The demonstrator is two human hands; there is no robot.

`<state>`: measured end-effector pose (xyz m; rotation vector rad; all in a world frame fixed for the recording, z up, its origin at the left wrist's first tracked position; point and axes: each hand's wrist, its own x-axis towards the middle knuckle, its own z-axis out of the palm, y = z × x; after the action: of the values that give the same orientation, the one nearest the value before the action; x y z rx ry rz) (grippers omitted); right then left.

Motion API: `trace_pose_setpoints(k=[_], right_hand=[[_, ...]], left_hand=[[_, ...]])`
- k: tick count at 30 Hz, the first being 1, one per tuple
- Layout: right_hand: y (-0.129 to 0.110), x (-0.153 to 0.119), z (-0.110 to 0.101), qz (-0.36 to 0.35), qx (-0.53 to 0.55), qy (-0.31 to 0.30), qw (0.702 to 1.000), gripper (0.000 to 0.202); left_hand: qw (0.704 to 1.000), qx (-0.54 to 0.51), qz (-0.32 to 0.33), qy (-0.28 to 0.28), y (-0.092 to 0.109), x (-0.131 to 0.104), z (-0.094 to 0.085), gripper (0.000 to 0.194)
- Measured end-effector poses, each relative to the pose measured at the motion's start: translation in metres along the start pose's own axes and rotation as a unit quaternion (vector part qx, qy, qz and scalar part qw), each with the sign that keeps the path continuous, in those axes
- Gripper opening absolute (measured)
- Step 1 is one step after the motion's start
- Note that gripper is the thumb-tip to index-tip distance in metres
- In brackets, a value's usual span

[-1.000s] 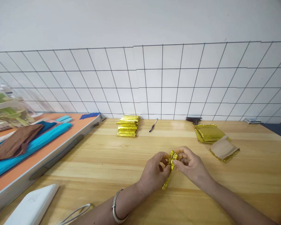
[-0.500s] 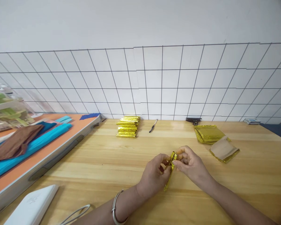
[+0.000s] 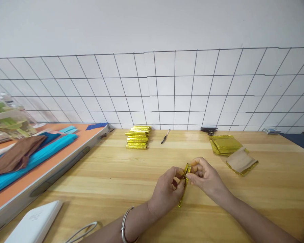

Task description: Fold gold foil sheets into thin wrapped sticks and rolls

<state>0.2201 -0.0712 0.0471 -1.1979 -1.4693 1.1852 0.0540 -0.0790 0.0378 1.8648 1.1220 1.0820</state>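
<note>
Between my hands, above the wooden table, is a narrow folded strip of gold foil paper. My left hand pinches it from the left, thumb and fingers closed around its middle. My right hand grips the strip's upper end between thumb and fingertips. The strip stands tilted, its lower end pointing down toward me, and my fingers hide part of it. Farther back on the left lies a stack of folded gold foil strips. To the right are flat gold foil sheets and a sheet with its tan backing showing.
A pen and a black clip lie near the wall. On the left, an orange-topped board carries blue paper and brown paper. A white box-like device and a cable lie at the front left.
My hands stay in nearly the same place on the gold foil strip. Its upper end looks slightly more pressed together. The view has shifted very slightly.
</note>
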Motion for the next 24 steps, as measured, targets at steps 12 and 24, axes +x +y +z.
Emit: trace_pose_setpoints(k=[12, 24], right_hand=[[-0.013, 0.0, 0.0, 0.028, 0.049, -0.008, 0.998, 0.044], [-0.014, 0.0, 0.001, 0.027, 0.058, -0.005, 0.998, 0.045]], left_hand=[[1.0, -0.008, 0.003, 0.004, 0.001, -0.001, 0.001, 0.012], [1.0, -0.006, 0.012, 0.003, 0.001, -0.002, 0.002, 0.01]])
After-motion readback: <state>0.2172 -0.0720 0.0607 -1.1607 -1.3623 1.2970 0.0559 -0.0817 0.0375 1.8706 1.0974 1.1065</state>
